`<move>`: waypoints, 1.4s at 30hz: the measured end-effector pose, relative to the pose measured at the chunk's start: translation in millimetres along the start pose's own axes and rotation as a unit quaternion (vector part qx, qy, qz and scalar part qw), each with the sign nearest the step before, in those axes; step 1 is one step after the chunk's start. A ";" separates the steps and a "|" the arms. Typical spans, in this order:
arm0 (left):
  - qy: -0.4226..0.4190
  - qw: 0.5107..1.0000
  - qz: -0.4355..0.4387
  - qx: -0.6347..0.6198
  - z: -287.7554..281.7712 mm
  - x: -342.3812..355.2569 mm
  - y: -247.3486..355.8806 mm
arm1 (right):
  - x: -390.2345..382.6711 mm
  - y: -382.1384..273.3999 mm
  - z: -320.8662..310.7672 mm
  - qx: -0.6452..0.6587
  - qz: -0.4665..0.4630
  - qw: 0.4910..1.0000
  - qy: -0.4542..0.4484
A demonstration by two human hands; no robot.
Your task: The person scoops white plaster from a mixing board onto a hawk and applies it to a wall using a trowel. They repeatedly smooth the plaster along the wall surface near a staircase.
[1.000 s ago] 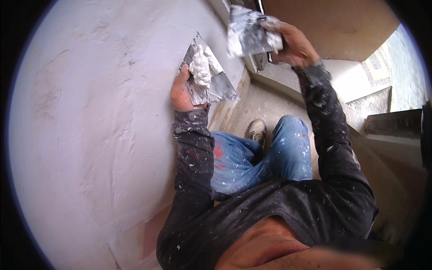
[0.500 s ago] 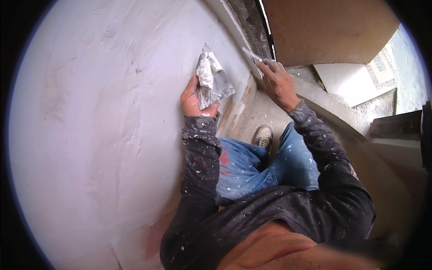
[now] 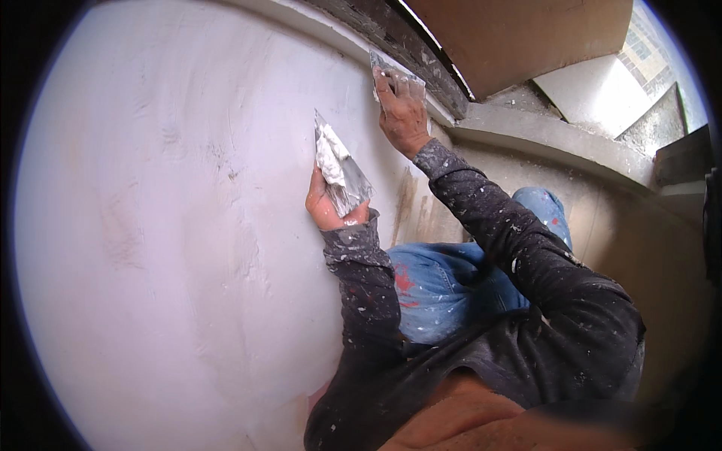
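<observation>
My left hand is closed round a flat metal putty scraper, held from beneath near the white wall. A thick heap of white putty lies on its blade. Farther up and to the right, my right hand grips a second, wide putty knife, its fingers spread over the blade. That blade lies at the wall's far edge, beside the pale trim strip; whether its whole edge touches the wall is hard to tell. My fingers hide the handles.
A dark, rough frame runs along the wall's far edge, with a brown board behind it. A low concrete ledge curves across the right. White panels lie beyond it. My bent knee is below my right arm.
My right hand has swung left and up with its putty knife to the wall's far edge. My left hand has come slightly nearer with the loaded scraper. The view has shifted and turned.
</observation>
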State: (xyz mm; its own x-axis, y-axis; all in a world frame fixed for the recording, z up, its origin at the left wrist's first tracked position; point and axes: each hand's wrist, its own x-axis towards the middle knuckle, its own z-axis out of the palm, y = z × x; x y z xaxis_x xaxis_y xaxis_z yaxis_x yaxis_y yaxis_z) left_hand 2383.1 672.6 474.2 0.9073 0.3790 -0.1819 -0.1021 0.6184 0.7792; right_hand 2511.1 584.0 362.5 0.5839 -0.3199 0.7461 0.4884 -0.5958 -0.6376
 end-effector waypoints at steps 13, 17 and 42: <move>-0.002 1.000 -0.006 -0.011 -16.3 10.6 2.2 | -37.8 35.4 6.7 -0.016 0.050 0.998 -0.035; -0.004 1.000 -0.003 -0.005 -17.3 10.3 3.2 | -55.9 42.9 6.6 -0.012 0.074 0.996 -0.039; -0.026 0.999 0.010 -0.030 -20.9 13.4 3.7 | -40.8 29.9 8.4 -0.007 0.075 0.997 -0.021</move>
State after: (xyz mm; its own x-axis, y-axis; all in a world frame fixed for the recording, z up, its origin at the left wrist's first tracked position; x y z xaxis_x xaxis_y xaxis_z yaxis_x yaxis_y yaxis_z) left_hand 2386.3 694.3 462.1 0.9245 0.3569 -0.1338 -0.1440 0.6520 0.7444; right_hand 2507.3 585.4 311.3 0.6763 -0.3757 0.6336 0.3847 -0.5534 -0.7387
